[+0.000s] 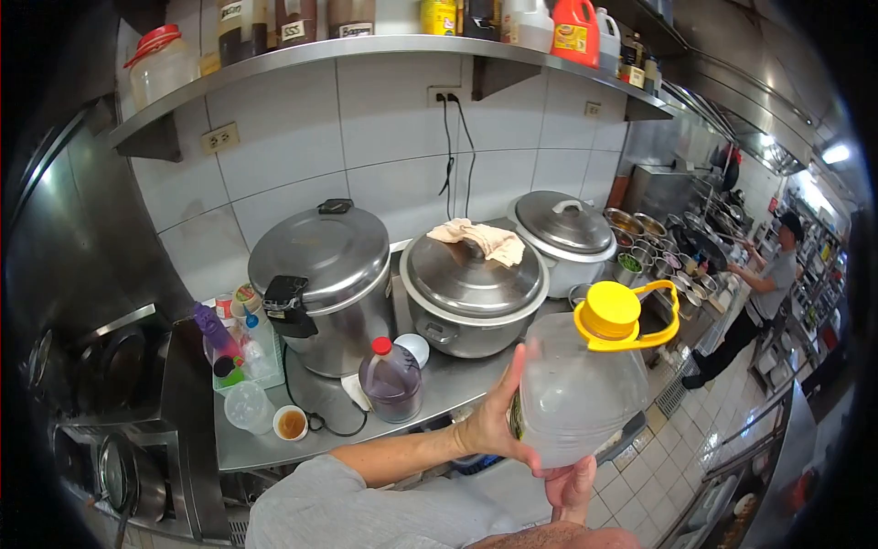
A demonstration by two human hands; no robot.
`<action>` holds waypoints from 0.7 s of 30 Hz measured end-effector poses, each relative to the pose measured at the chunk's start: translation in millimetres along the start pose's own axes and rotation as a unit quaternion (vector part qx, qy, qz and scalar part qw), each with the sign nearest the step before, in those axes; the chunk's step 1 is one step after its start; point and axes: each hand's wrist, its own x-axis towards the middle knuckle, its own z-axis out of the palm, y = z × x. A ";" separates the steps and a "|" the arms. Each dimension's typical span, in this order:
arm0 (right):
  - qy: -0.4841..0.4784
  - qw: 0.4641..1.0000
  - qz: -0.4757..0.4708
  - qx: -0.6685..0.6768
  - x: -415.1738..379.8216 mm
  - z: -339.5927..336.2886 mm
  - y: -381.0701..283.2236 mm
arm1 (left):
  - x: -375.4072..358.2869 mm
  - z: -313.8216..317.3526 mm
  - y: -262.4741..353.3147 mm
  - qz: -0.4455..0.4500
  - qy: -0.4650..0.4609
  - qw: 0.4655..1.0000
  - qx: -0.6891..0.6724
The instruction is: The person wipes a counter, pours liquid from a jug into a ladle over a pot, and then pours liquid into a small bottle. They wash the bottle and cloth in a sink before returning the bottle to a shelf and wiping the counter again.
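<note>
A large translucent plastic jug with a yellow screw cap and yellow handle is held up at the lower right, in front of the counter. My left hand grips its left side, fingers partly hidden behind it. Under its base is my right hand, its fingers curled against the bottom. The jug looks empty and tilts slightly. On the counter to the left stands a round jug of dark liquid with a red cap, beside a white round lid.
Big cookers and a lidded pot line the steel counter. A cup of brown sauce sits near its edge. Bottles stand on the shelf above. A person works at the far right.
</note>
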 end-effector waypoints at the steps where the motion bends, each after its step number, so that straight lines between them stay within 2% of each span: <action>1: -0.006 1.000 0.001 0.003 4.2 4.9 0.4 | -1.6 -2.6 -1.6 0.035 -0.018 0.997 0.064; 5: -0.013 1.000 0.018 -0.012 19.8 12.1 -0.5 | 15.0 -10.8 11.6 0.045 0.018 0.997 0.053; 8: -0.028 0.998 0.030 -0.052 33.1 29.6 -5.9 | 45.9 -33.4 15.1 -0.008 0.059 0.998 0.016; 10: -0.081 0.993 0.004 -0.085 45.3 52.3 -12.5 | 69.5 -51.6 8.6 -0.077 0.127 0.974 -0.173; 11: -0.079 0.993 0.003 -0.086 51.9 63.2 -17.1 | 79.2 -58.5 11.4 -0.078 0.125 0.973 -0.175; 13: -0.130 0.983 -0.001 -0.133 66.0 81.7 -24.6 | 97.2 -68.4 20.1 -0.102 0.179 0.908 -0.366; 15: -0.136 0.975 -0.028 -0.176 79.2 92.2 -23.0 | 110.4 -77.9 21.0 -0.085 0.184 0.901 -0.385; 17: -0.145 0.964 -0.052 -0.218 85.8 92.3 -18.2 | 123.1 -91.4 31.5 -0.152 0.219 0.873 -0.408; 19: -0.102 0.987 -0.002 -0.126 86.8 81.6 -7.7 | 143.1 -104.3 38.7 -0.148 0.229 0.864 -0.423; 21: -0.098 0.986 0.004 -0.135 83.3 73.3 6.1 | 164.3 -119.3 41.1 -0.083 0.251 0.848 -0.460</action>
